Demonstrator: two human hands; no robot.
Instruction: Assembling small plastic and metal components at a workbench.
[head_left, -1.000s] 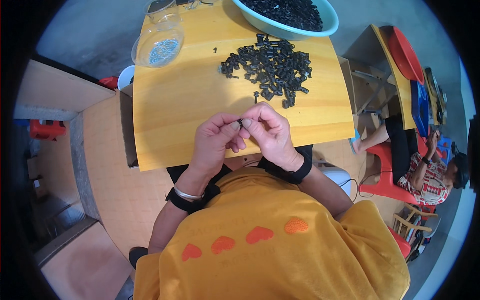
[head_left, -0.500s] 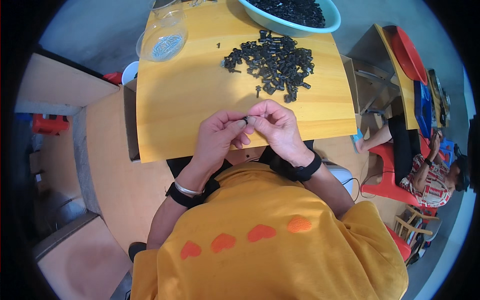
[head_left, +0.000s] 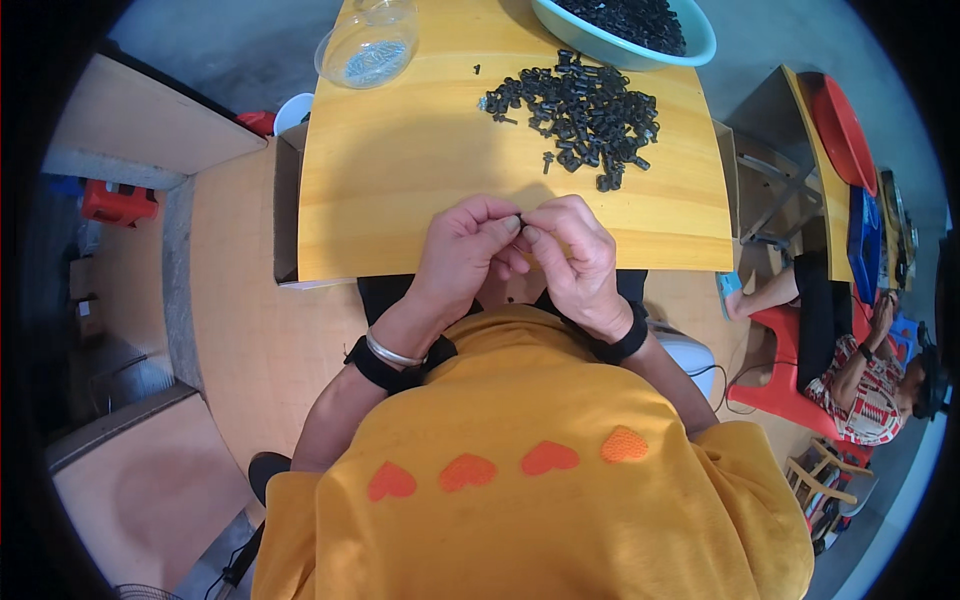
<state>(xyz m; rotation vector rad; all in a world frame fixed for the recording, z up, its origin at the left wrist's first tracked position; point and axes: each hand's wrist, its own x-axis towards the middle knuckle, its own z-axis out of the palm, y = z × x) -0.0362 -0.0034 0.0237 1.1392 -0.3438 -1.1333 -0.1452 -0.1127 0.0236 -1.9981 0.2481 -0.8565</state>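
Note:
Near the front edge of the yellow wooden table (head_left: 400, 220), my two hands meet fingertip to fingertip. My left hand (head_left: 470, 245) pinches a small black part (head_left: 521, 222), mostly covered by the fingers. The thumb and fingers of my right hand (head_left: 578, 255) close on the same part from the other side. Beyond them lies a loose pile of small black plastic parts (head_left: 590, 115). A single black piece (head_left: 548, 162) rests just nearer than the pile. At the far left stands a clear plastic tub (head_left: 372, 62) with small silvery pins or screws in it.
A pale green basin (head_left: 640, 52) heaped with black parts stands at the table's far right. Off to the right, another person (head_left: 860, 385) sits on a red chair beside a second table with a red basin (head_left: 843, 135). Cardboard (head_left: 288, 205) lines the left table side.
The view has shifted, so the table and its contents sit higher and further right in the picture. My hands stay together, with my right fingers turned slightly on the small part.

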